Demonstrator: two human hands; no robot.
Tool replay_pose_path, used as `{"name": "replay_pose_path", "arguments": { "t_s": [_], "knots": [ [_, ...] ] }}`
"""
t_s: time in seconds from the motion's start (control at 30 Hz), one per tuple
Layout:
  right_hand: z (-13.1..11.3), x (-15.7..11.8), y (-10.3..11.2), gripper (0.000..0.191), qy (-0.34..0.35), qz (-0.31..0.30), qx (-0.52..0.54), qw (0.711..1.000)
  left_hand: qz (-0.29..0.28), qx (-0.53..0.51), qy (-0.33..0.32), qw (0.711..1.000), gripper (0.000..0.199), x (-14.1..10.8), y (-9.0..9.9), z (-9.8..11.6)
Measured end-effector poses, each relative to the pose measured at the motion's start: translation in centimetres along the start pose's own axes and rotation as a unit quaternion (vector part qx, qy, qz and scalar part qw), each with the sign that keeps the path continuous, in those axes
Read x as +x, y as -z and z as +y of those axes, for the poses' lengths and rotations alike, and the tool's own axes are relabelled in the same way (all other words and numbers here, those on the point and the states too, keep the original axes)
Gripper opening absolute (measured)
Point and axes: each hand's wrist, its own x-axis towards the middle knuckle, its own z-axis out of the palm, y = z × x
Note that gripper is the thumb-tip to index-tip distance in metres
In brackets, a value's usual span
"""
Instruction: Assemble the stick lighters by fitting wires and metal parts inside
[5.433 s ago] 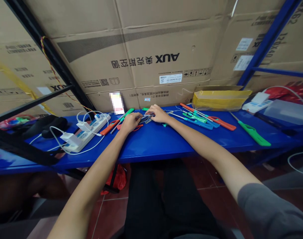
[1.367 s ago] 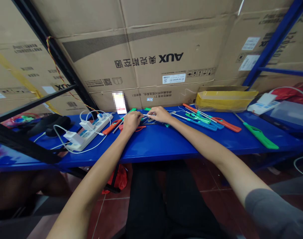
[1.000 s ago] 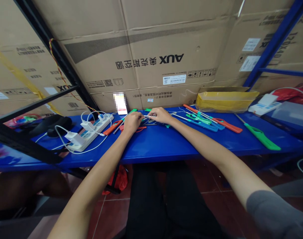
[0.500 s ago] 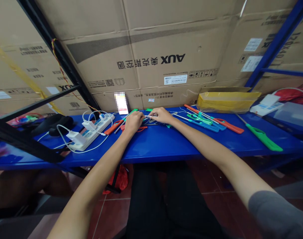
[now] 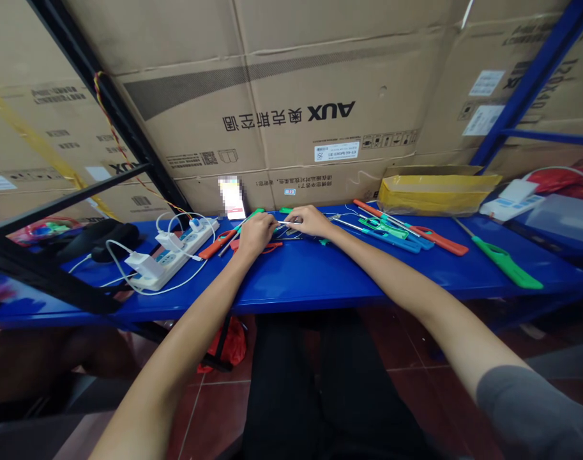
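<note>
My left hand point(image 5: 257, 232) and my right hand point(image 5: 310, 221) are close together over the blue tabletop point(image 5: 315, 278), fingers closed in pinches. Between them runs a thin, pale metal rod point(image 5: 284, 223), its ends hidden by the fingers. Loose thin metal parts and wires lie beneath, partly covered by the hands. Beside my left hand is an orange long-necked lighter point(image 5: 216, 245). To the right of my right hand lie blue lighters point(image 5: 397, 243), a green lighter part point(image 5: 383, 228) and an orange-red lighter point(image 5: 445, 242). Farther right rests a green lighter point(image 5: 510, 266) with a metal neck.
A white power strip point(image 5: 179, 255) with chargers and cables stands at left, near a black shelf post point(image 5: 92, 281). A lit phone point(image 5: 234, 203) leans against the cardboard carton point(image 5: 291, 76). A yellow-taped box point(image 5: 435, 195) sits at the back right. Someone's leg shows at lower left.
Both hands stay nearly in place with the rod between them. The whole view has shifted very slightly.
</note>
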Motion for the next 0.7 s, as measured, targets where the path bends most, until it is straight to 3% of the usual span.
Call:
{"name": "replay_pose_path", "arguments": {
  "t_s": [0.4,0.7],
  "knots": [
    [0.3,0.1,-0.05,0.016,0.01,0.001,-0.018,1.0,-0.012,-0.004,0.017,1.0,0.013,0.02,0.38,0.19],
    [0.83,-0.07,0.16,0.017,0.002,0.006,-0.025,1.0,0.013,-0.025,-0.002,1.0,0.023,0.13,-0.24,-0.48]
  ]
}}
